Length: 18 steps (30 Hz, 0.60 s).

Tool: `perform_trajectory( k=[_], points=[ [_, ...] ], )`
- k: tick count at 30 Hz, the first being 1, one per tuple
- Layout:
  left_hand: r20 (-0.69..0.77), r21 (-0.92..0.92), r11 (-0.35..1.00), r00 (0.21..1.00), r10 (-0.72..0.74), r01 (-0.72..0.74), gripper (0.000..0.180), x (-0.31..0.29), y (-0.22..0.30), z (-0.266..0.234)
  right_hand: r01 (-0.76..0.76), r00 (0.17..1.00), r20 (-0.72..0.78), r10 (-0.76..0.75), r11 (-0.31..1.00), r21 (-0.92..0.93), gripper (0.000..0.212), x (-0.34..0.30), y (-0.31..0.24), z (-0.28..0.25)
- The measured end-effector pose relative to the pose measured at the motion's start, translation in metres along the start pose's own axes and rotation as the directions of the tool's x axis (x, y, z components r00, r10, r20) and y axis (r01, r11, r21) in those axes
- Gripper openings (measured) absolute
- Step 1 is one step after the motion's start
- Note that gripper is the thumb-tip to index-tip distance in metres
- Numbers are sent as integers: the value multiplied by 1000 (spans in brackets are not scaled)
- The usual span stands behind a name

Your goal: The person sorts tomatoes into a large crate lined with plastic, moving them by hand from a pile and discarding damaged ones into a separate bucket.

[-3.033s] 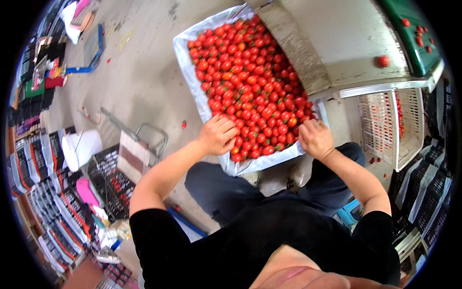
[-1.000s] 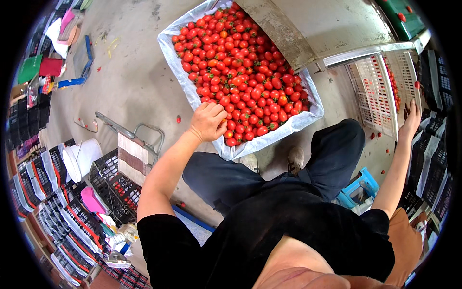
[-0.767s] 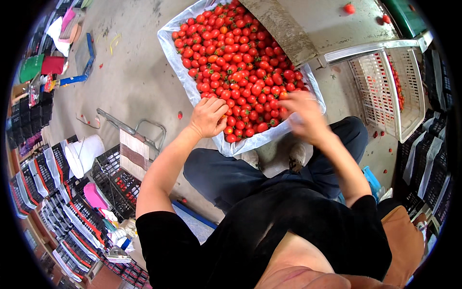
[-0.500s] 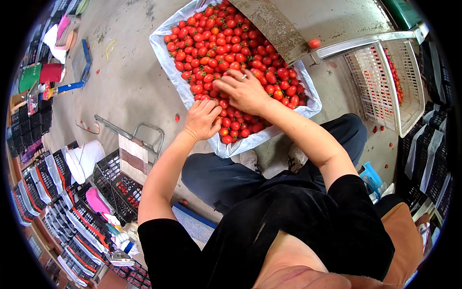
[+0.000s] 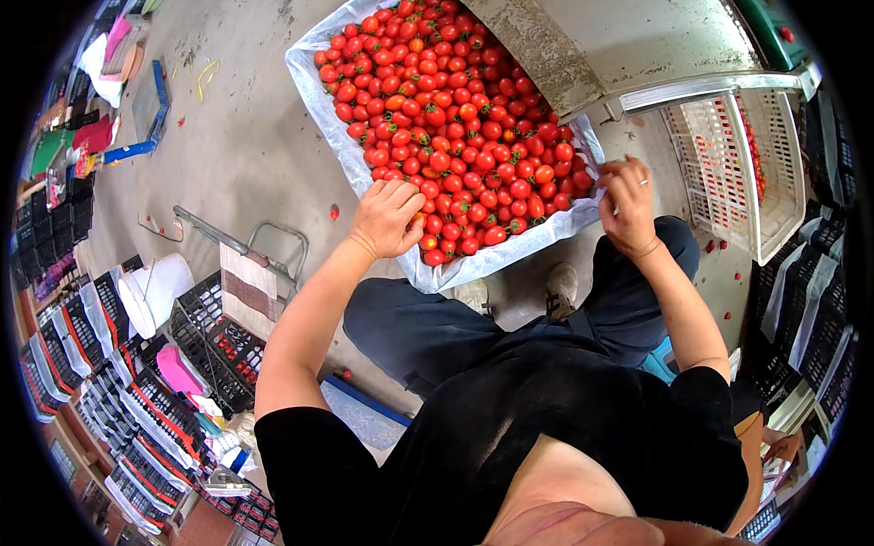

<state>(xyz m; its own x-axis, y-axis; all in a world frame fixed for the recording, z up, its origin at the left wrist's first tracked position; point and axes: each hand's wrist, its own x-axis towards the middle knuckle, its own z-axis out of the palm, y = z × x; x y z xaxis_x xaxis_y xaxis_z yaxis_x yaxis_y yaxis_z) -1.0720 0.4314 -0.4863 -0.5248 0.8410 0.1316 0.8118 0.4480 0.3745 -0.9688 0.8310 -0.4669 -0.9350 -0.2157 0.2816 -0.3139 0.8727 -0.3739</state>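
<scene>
A crate lined with white sheeting stands in front of me, heaped with small red cherry tomatoes, some with green stems. My left hand rests at its near left side, over the liner and the outermost tomatoes. The fingers there are curled in, and what they hold, if anything, is hidden. Beside the crate's right edge, my right hand hovers over my knee, close to the liner. Its fingers are loosely bent and apart, with no tomato visible in them.
A metal chute overhangs the crate's far right. White slotted baskets stand at the right, with tomatoes inside. Left are a metal-framed folding stool, a white bucket and stacked black crates. A few tomatoes lie on the floor.
My right hand has left the tomatoes and moved right, past the crate's edge. The left hand has stayed nearly in place. More of the tomatoes' surface shows.
</scene>
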Motion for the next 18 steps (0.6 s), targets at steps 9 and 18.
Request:
perform_trajectory(
  k=[9, 18],
  points=[
    [-3, 2, 1000, 1000, 7, -7, 26, 1, -6, -2, -648, 757, 87, 648, 726, 231, 31, 10, 5, 53],
    [-49, -9, 1000, 999, 18, -18, 25, -7, -4, 6, -709, 705, 143, 694, 689, 152, 34, 11, -10, 49]
  ],
)
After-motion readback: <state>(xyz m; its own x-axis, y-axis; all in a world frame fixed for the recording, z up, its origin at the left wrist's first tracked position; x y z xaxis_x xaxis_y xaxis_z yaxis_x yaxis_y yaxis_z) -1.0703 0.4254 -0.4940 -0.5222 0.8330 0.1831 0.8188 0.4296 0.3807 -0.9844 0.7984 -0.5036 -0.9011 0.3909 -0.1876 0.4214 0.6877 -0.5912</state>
